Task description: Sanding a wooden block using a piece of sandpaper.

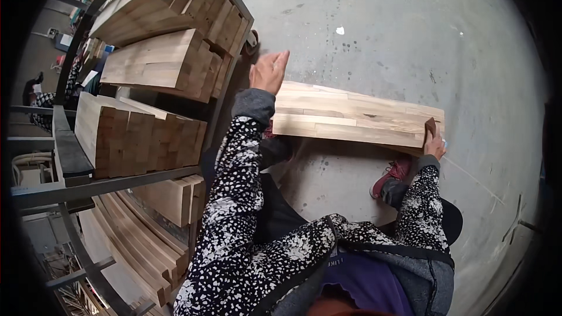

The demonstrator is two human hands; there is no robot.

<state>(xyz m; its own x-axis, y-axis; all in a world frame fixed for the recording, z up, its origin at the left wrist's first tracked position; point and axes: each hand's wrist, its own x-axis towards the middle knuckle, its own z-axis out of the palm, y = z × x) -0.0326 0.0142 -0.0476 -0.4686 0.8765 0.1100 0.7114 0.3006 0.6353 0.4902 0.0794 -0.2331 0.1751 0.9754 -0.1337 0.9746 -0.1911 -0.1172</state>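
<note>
A long pale panel of glued wood strips (357,116) lies crosswise in front of me, above my feet. My left hand (269,72) is raised by the panel's left end. Its fingers are stretched out, close together, and nothing shows in it. At the panel's right end, my right hand (434,143) is closed around a small reddish-brown flat piece (430,124) that looks like sandpaper. This piece rests against the panel's face near the end edge. The fingers partly cover it. A bit of blue shows beside that hand; what it is, I cannot tell.
On my left stands a dark metal rack (111,188) loaded with stacked wood panels (149,64) and more boards (126,240) on its lower level. A caster (252,42) shows at its foot. Grey concrete floor (380,17) spreads ahead. My red shoe (393,175) is below the panel.
</note>
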